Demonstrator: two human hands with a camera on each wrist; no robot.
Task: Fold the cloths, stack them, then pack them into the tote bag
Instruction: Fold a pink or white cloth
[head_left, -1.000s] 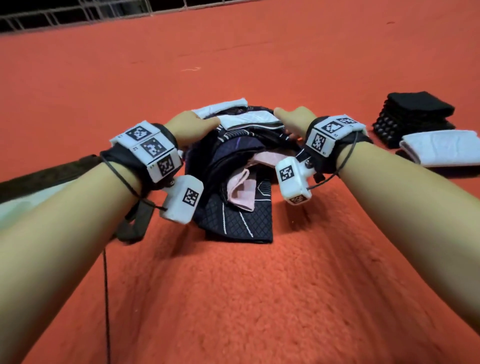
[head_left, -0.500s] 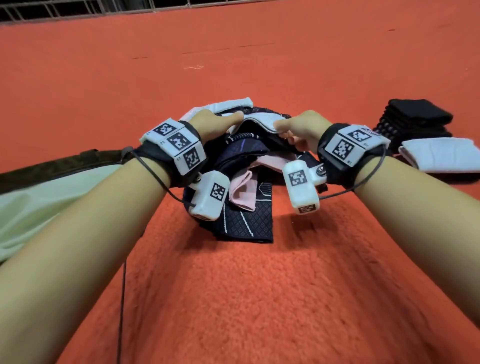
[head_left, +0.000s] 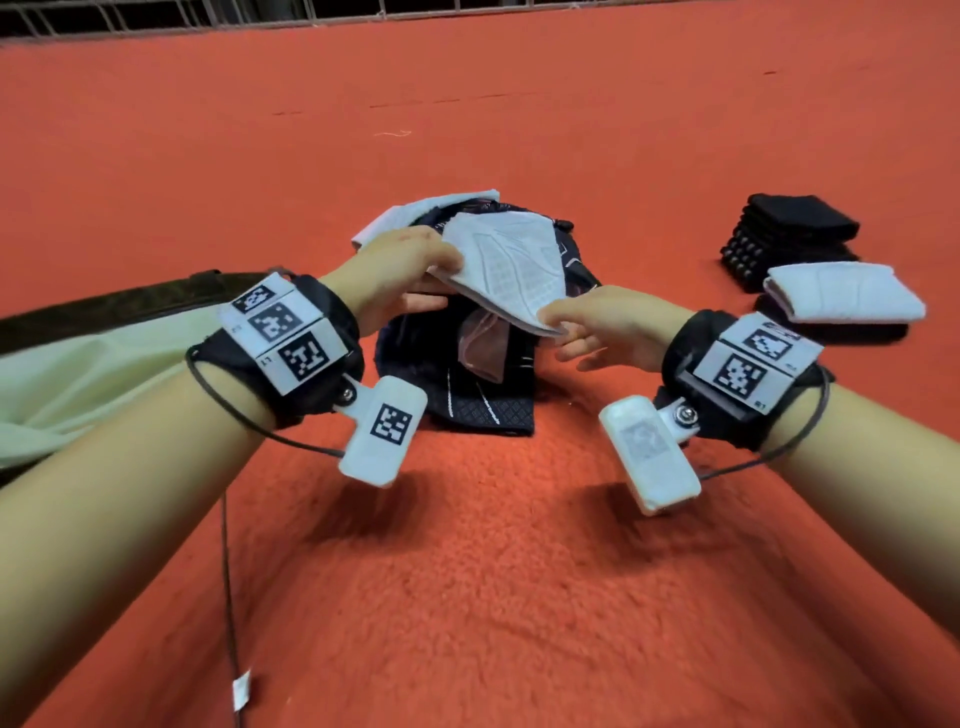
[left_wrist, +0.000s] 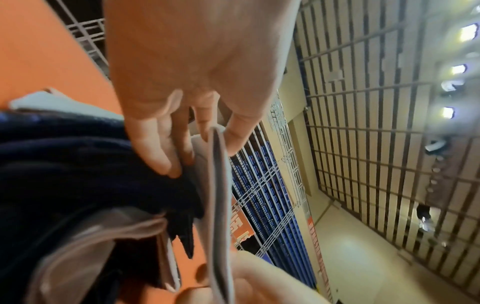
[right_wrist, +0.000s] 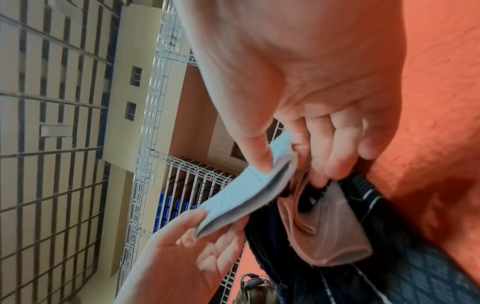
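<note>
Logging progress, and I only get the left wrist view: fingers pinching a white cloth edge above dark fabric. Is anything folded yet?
Observer: Yes. The head view shows a folded white cloth next to a stack of folded black cloths, off to the right of the pile.
Operator: Where is the tote bag?
Observer: The tote bag, pale green with a dark strap, lies on the left beside the left forearm.
Operator: What is the other hand doing?
Observer: In the right wrist view, the right hand pinches the held white cloth between thumb and fingers.
</note>
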